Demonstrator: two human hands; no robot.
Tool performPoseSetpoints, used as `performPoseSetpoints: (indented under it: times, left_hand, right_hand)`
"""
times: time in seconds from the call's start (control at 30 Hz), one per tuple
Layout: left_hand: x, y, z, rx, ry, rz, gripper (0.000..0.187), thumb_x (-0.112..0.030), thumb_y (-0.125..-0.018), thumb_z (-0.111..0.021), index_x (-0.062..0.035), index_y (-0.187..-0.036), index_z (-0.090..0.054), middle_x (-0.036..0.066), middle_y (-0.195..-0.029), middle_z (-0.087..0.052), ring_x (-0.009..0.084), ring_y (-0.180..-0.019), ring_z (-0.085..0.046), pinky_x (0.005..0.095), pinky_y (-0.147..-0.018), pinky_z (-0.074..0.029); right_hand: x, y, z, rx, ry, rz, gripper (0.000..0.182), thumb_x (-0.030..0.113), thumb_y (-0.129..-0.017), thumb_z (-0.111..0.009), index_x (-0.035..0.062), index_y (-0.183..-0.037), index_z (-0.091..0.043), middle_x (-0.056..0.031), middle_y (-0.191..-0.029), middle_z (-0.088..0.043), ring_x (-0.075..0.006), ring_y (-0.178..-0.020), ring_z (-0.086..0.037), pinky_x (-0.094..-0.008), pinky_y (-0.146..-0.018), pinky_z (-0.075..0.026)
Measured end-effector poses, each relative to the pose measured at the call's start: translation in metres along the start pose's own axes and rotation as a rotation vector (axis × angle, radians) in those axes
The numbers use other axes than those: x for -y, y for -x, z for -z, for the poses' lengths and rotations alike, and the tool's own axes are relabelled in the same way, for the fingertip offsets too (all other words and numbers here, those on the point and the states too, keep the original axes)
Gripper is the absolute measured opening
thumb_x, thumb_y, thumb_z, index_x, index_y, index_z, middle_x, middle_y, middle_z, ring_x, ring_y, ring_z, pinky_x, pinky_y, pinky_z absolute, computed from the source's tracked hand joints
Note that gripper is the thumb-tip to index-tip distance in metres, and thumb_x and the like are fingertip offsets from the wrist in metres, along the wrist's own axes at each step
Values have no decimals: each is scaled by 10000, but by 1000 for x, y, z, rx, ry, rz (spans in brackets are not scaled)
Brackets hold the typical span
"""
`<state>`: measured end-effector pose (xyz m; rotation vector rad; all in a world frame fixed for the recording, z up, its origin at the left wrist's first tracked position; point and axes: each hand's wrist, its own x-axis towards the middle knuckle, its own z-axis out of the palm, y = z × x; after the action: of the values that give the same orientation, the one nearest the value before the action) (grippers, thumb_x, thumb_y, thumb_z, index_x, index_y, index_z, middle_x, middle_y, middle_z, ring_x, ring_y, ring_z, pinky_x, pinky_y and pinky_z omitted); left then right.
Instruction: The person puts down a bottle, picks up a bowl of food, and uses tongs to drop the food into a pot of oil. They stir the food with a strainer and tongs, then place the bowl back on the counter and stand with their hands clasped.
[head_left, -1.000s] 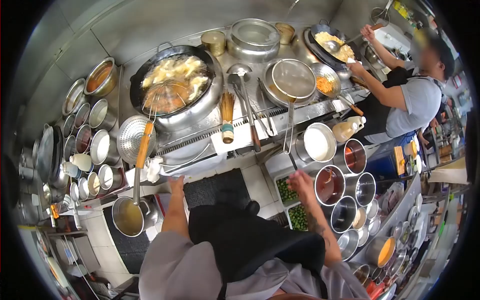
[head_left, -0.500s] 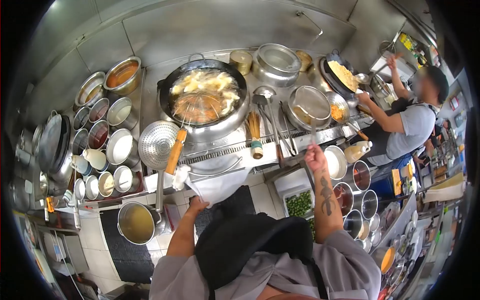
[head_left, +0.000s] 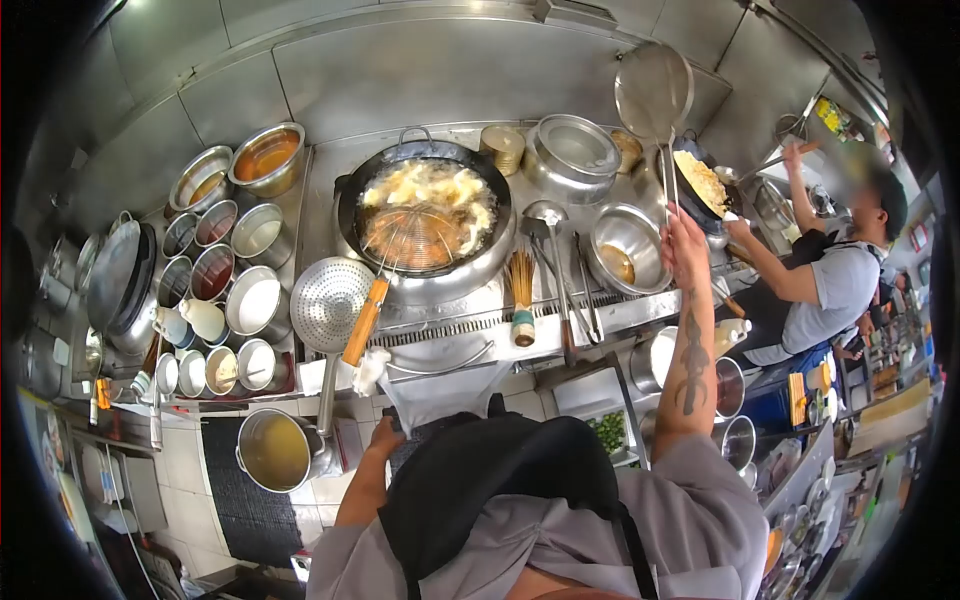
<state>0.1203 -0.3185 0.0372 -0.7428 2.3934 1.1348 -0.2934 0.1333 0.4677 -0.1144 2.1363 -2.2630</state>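
My right hand (head_left: 685, 245) grips the long handle of a round fine-mesh strainer (head_left: 654, 92), raised upright at the back right. Below it, a steel bowl (head_left: 629, 249) with some brownish liquid sits on the counter. My left hand (head_left: 384, 434) is low by the counter front, its fingers closed at the lower left corner of a hanging white cloth (head_left: 450, 392); they look dark and partly hidden. Pale battered pieces (head_left: 430, 185) bubble in oil in a large black wok (head_left: 345, 215). A wire skimmer (head_left: 412, 238) with a wooden handle rests in that wok.
A perforated ladle (head_left: 335, 300) lies left of the wok. Right of it are a bamboo brush (head_left: 522, 290) and a ladle (head_left: 545, 213). Several seasoning pots (head_left: 258, 300) stand left. Another person (head_left: 830, 290) works at a second wok on the right. A stockpot (head_left: 274, 450) stands low left.
My right hand has lifted the strainer off the steel bowl, up and to the right, uncovering the bowl. My left hand has shifted slightly down and left. The view has tilted a little.
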Motion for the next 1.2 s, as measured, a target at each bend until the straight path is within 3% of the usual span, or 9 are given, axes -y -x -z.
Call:
performPoseSetpoints:
  times: [0.07,0.13,0.27,0.5,0.57,0.67,0.77,1.0,1.2]
  left_hand:
    - [18,9,-16,-315,72,79,674,-236,-681,-719,48,-1255,-509,287,-1151,-604,406,-1112,-576,446,-971,-455]
    - [24,31,-21,-385,68,153,684,-221,-677,-717,65,-1258,-498,297,-1149,-601,421,-1114,-569,445,-983,-450]
    - [49,74,-49,-585,61,303,691,-200,-678,-701,105,-1256,-477,330,-1133,-590,457,-1115,-555,445,-996,-445]
    - [34,171,-110,-615,248,719,666,-190,-702,-647,150,-1240,-449,366,-1131,-567,466,-1088,-564,460,-969,-456]
    - [45,188,-129,-598,226,746,681,-206,-688,-649,151,-1233,-453,360,-1127,-570,467,-1095,-560,457,-979,-453]
    - [54,197,-138,-507,267,797,696,-220,-673,-657,155,-1226,-458,361,-1131,-574,477,-1093,-563,457,-977,-457]
    - [78,172,-123,-348,81,707,687,-220,-680,-656,159,-1219,-462,367,-1138,-572,486,-1098,-559,460,-975,-459]
    - [67,109,-59,-895,93,502,583,-176,-693,-675,141,-1157,-523,303,-942,-646,423,-912,-641,424,-833,-512]
    - [63,116,-37,-1000,292,286,418,-152,-690,-648,102,-1014,-580,295,-952,-646,422,-953,-632,427,-862,-491]
  right_hand:
    - [-3,-43,-5,32,126,23,335,166,-965,-524,64,-1284,-536,-71,-743,-596,-146,-519,-536,-288,-425,-418]
    - [-29,-86,-14,-152,983,1024,239,123,-947,-511,13,-1131,-616,-209,-801,-659,-340,-656,-644,-435,-571,-504]
    - [-52,-114,-40,16,1291,532,229,127,-915,-483,-7,-1024,-634,-273,-883,-658,-440,-858,-637,-521,-760,-501]
    - [-91,-136,-44,176,1138,443,271,152,-900,-527,-14,-1096,-614,-273,-931,-660,-459,-898,-629,-525,-776,-496]
    - [-120,-134,-33,136,1047,689,318,167,-926,-542,-12,-1186,-583,-219,-827,-680,-371,-708,-668,-469,-636,-517]
    - [-86,-81,-58,370,466,134,382,240,-980,-528,35,-1301,-543,-10,-656,-525,-70,-435,-438,-256,-374,-362]
    - [-53,-62,-77,546,440,71,346,224,-983,-510,59,-1282,-568,-1,-655,-520,-85,-420,-431,-263,-363,-353]
    - [-84,-48,-150,776,690,36,333,201,-979,-497,57,-1268,-578,-6,-626,-483,-62,-394,-393,-244,-345,-313]
    - [-146,-45,-205,586,880,573,257,154,-902,-537,-11,-1057,-658,-272,-963,-648,-435,-847,-638,-431,-800,-511]
